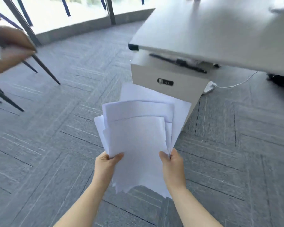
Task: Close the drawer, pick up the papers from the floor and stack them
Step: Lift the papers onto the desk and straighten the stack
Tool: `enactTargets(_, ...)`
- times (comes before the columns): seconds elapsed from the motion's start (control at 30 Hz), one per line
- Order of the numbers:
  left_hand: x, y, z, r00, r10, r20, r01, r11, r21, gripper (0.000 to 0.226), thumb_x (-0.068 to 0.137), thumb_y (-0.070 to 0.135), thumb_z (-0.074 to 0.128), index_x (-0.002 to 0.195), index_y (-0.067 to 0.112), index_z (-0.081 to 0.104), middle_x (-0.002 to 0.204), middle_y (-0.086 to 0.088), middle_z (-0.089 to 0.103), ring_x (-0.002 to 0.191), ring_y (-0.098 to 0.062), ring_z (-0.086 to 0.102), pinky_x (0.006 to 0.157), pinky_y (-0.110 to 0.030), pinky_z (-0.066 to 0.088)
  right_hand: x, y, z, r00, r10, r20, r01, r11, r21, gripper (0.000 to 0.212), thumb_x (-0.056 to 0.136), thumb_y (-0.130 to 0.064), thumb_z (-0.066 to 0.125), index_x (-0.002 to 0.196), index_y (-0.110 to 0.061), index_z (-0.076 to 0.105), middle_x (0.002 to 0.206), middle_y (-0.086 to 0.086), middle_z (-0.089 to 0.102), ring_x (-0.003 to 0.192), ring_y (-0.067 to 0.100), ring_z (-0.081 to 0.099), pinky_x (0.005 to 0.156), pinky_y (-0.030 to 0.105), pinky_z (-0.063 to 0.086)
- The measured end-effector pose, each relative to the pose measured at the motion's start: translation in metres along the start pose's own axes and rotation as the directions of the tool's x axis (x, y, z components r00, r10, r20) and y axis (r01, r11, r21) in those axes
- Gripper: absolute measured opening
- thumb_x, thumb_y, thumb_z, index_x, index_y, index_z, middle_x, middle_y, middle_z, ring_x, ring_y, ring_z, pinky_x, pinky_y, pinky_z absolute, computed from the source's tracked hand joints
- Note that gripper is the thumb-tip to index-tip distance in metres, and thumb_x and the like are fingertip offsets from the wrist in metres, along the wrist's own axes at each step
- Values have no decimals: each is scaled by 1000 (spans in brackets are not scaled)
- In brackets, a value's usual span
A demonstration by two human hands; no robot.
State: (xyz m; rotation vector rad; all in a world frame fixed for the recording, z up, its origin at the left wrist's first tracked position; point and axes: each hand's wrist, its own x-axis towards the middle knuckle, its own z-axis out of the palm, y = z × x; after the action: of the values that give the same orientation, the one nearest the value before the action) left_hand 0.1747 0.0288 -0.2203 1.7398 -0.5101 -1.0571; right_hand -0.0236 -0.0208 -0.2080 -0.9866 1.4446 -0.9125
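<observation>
Your left hand and right hand pinch the fanned papers by their sides, before the drawer cabinet, ready to square them

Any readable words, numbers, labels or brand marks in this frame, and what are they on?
No text can be read.
Black lock panel on the cabinet: small light marks, too blurred to read.
Papers held in the left hand and right hand: blank on the sides shown.
</observation>
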Motion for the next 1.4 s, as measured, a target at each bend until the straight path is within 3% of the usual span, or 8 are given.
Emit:
enactTargets(0.27,-60,312,58,957,207,205,-200,978,-54,12,75,12,79,82,2,75,81,-14,77,75,-30,72,72,-44,59,-39,-294,-85,944,-270,-191,285,957,54,46,88,-8,62,64,-19,23,62,-2,21,53,9,19,52,27,21)
enactTargets(0.5,-78,431,182,877,337,341,-309,941,-137,20,74,9,78,81,-9,73,73,-10,71,68,-23,65,65,-34,54,-14,-413,-177,811,-384,-442,390,917,-82,40,89,-13,60,67,-17,27,63,-2,22,42,7,22,43,20,21)
enactTargets(0.73,-52,490,335,839,422,344,-374,906,-199,13,73,14,79,76,5,70,72,-9,66,66,-20,60,62,-31,49,98,-468,-280,774,-465,-429,519,855,11,36,86,-11,61,65,-10,32,60,10,27,52,8,25,50,25,26)
enactTargets(0.87,-17,493,404,868,357,346,-328,934,-139,32,60,20,80,82,-1,73,80,-14,66,73,-22,60,70,-36,48,166,-467,-325,829,-407,-384,483,867,122,39,86,-1,63,58,-16,39,47,-17,44,46,0,37,50,20,34)
enactTargets(0.97,0,470,429,885,270,379,-273,961,-49,33,60,15,77,89,0,74,84,-13,72,77,-20,64,66,-28,52,206,-444,-344,909,-319,-268,355,930,96,33,73,-24,79,84,2,61,69,-2,59,66,17,55,62,30,42)
enactTargets(1.07,13,448,440,910,230,344,-257,966,32,37,63,16,76,99,6,74,92,-10,77,82,-22,69,66,-25,52,228,-436,-355,945,-244,-218,258,966,36,26,74,-23,67,100,-21,66,78,-3,65,72,19,58,62,28,45)
enactTargets(1.3,21,473,478,886,222,407,-261,964,44,12,60,15,74,62,27,77,67,7,74,70,-13,66,73,-34,51,255,-470,-373,925,-289,-245,285,957,-53,40,80,-13,68,106,-41,58,95,-7,65,79,12,62,70,30,47)
enactTargets(1.4,35,487,489,838,318,443,-394,915,88,11,63,18,74,62,29,75,68,6,71,71,-14,61,72,-37,53,258,-493,-383,760,-558,-333,388,801,-456,54,77,-19,70,121,-42,49,115,-11,61,105,16,58,87,35,45)
